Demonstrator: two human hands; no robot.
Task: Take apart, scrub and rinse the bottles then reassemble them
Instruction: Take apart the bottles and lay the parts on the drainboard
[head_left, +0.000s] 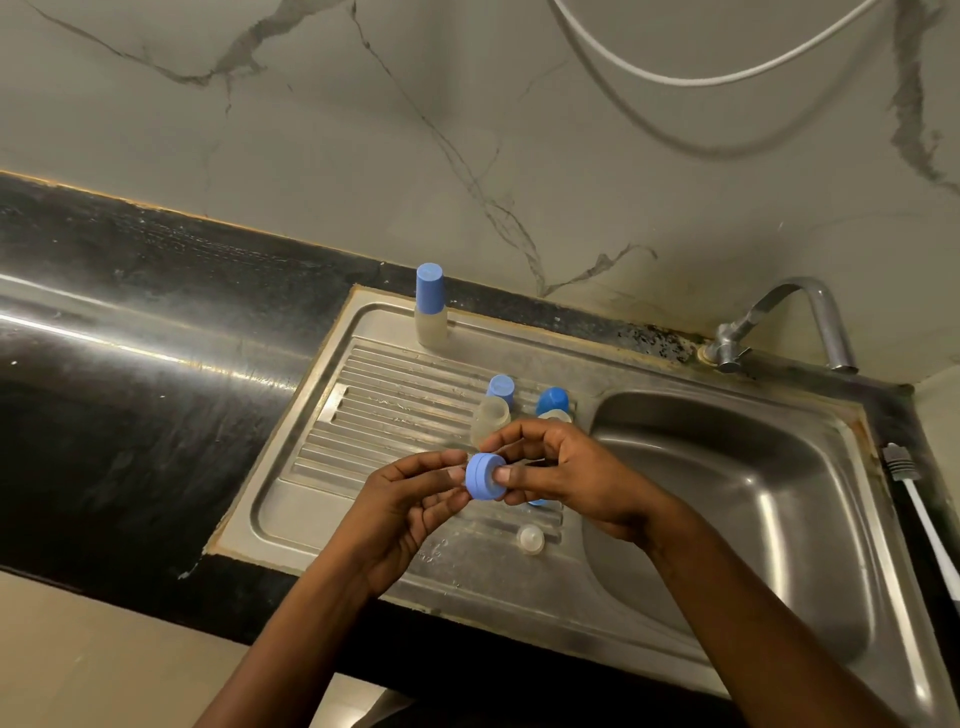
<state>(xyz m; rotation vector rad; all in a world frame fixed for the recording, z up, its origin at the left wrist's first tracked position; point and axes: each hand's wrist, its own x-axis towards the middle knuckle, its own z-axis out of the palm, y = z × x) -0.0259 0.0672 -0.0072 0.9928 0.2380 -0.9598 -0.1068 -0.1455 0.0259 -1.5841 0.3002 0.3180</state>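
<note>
I'm pinching this round ribbed blue cap between left hand and right hand, above the ridged steel drainboard.

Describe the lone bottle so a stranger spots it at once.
Find the ribbed draining board left of the basin. At its far edge stands a clear bottle with a tall blue cap. Unlike the bottles clustered further forward, it stands alone.
</note>
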